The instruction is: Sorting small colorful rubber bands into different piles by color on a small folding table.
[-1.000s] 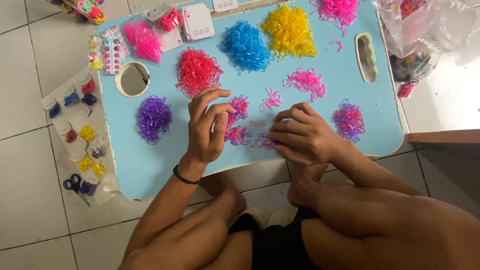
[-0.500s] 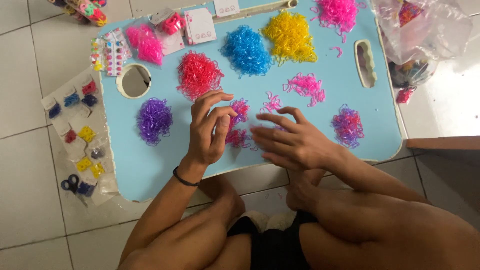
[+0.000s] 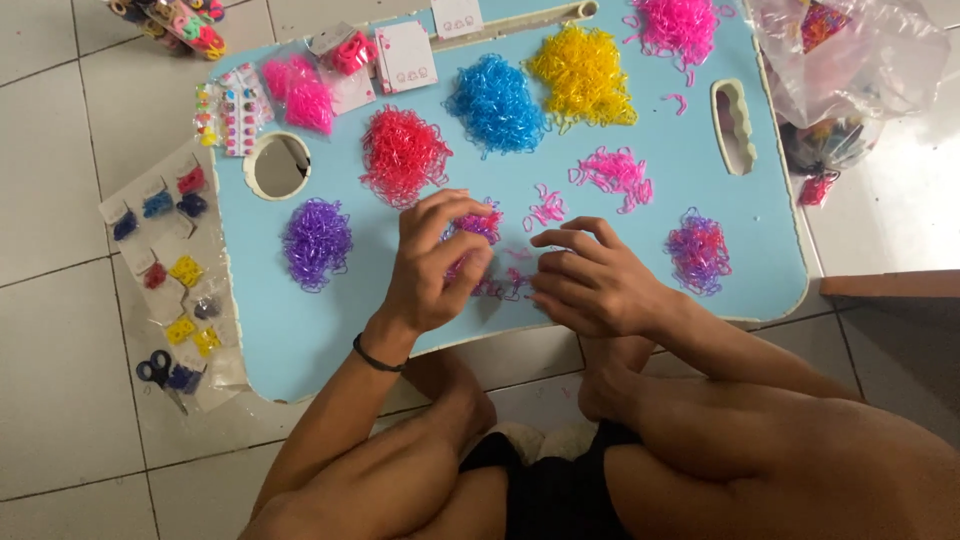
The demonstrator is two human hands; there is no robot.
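Observation:
My left hand (image 3: 428,268) is curled like a claw over a small mixed pile of pink and purple elastic bands (image 3: 482,224) in the middle of a light blue lap table (image 3: 300,330). Its fingertips touch the bands; whether it holds any is hidden. A black band sits on that wrist. My right hand (image 3: 592,282) lies just right of the pile, fingers apart and pointing left, tips on a few loose pink bands (image 3: 512,284). Sorted heaps lie around: purple (image 3: 316,240), red (image 3: 402,155), blue (image 3: 496,103), yellow (image 3: 584,62), pink (image 3: 612,172).
A mixed purple-pink heap (image 3: 698,250) lies near the table's right edge, and a bright pink heap (image 3: 680,22) at the top. The table has a round hole (image 3: 277,166) and a handle slot (image 3: 733,126). Bagged hair clips (image 3: 172,270) and scissors (image 3: 156,368) lie on the tile floor at left; plastic bags (image 3: 850,70) at right.
My right hand has uncurled from a loose fist and spread its fingers leftward towards the mixed pile. My left hand has stayed over the pile.

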